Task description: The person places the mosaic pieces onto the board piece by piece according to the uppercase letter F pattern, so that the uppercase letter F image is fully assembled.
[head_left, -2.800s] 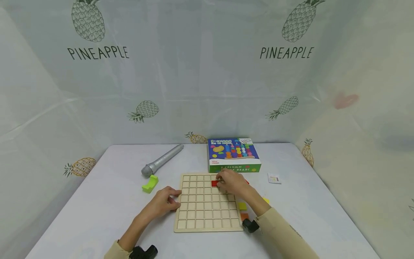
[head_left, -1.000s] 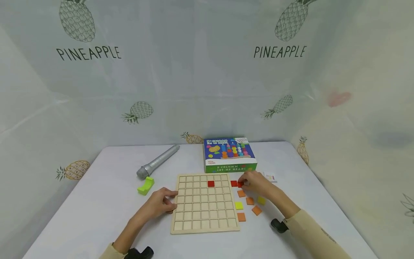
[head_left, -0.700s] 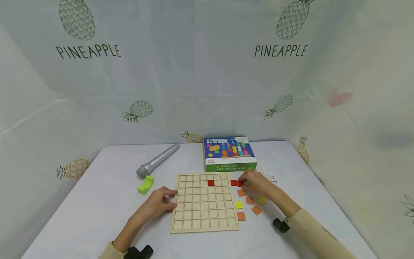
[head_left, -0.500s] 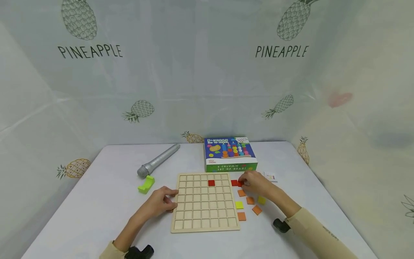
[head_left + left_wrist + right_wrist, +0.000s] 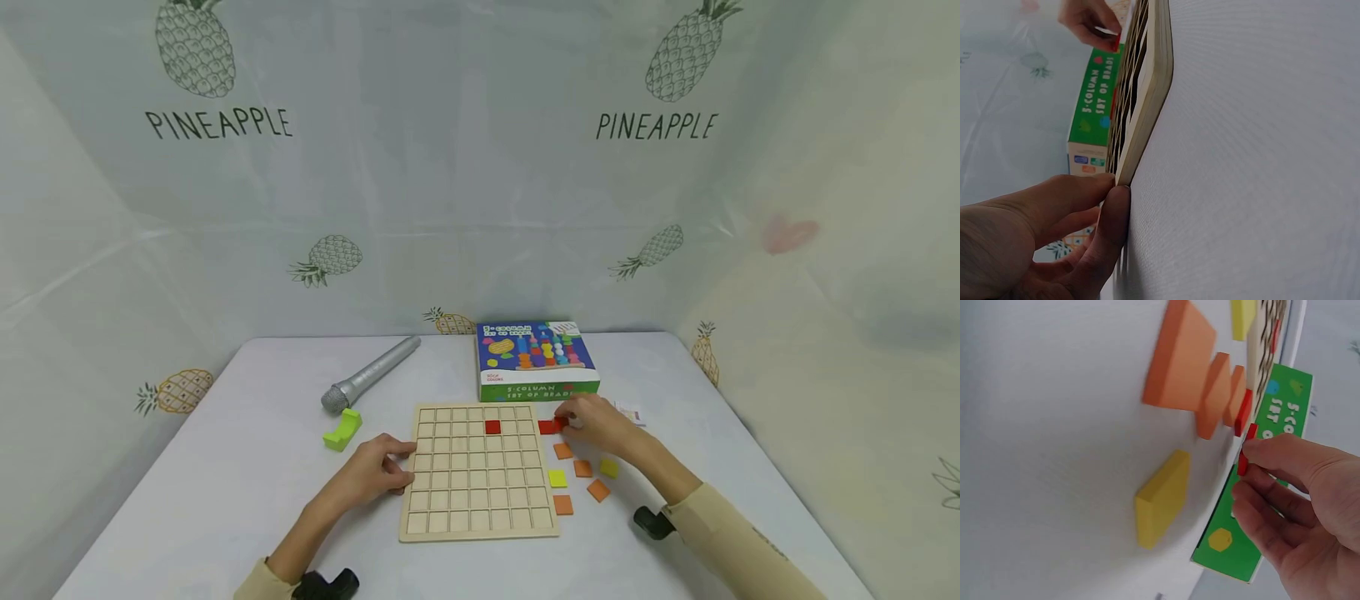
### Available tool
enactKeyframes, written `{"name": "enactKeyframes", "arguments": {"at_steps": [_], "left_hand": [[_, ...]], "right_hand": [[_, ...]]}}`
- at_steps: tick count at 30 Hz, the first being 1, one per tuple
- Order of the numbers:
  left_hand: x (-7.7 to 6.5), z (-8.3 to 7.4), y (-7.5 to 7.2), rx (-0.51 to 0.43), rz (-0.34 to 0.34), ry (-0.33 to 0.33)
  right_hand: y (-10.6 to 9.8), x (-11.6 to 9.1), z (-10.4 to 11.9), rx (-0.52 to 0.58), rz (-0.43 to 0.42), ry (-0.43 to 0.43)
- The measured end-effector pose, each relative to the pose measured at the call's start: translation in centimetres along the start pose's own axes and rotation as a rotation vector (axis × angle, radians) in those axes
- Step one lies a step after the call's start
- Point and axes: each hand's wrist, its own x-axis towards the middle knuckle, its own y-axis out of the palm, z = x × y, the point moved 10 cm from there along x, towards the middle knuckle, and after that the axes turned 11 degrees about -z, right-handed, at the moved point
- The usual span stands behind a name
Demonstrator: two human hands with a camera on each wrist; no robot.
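Note:
A wooden grid board [image 5: 480, 536] lies mid-table, with one red tile [image 5: 492, 427] set in a cell near its far edge. My left hand [image 5: 369, 472] is at the board's left side, thumb and fingers touching the rim [image 5: 1147, 119]; the other fingers are partly hidden. To the right of the board, my right hand [image 5: 596, 422] pinches a red square tile [image 5: 1246, 464] between thumb and fingers. Another red tile [image 5: 1244, 414] lies beside it, against the board. Nearer me are several orange tiles [image 5: 1182, 359] and two yellow ones, one a loose yellow tile [image 5: 1164, 497].
Behind the board stands a "5-Column Set of Beads" box [image 5: 536, 358]. A silver microphone [image 5: 371, 375] and a lime-green curved block [image 5: 342, 430] lie at the left. A small printed card [image 5: 630, 414] is partly behind my right hand. A pineapple-print sheet [image 5: 465, 208] surrounds the table.
My right hand has left the red tile in the board's cell and moved right to another red tile. Over the last second it has barely moved. The left hand stays at the board's edge.

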Motion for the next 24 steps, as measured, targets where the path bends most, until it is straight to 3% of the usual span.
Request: {"name": "enactKeyframes", "arguments": {"at_steps": [9, 24], "left_hand": [[0.0, 0.2, 0.0, -0.016, -0.006, -0.008], [0.2, 0.5, -0.1, 0.048, -0.044, -0.013]], "right_hand": [[-0.8, 0.5, 1.9, 0.013, -0.043, -0.076], [2.2, 2.6, 6.9, 0.131, 0.004, -0.122]]}}
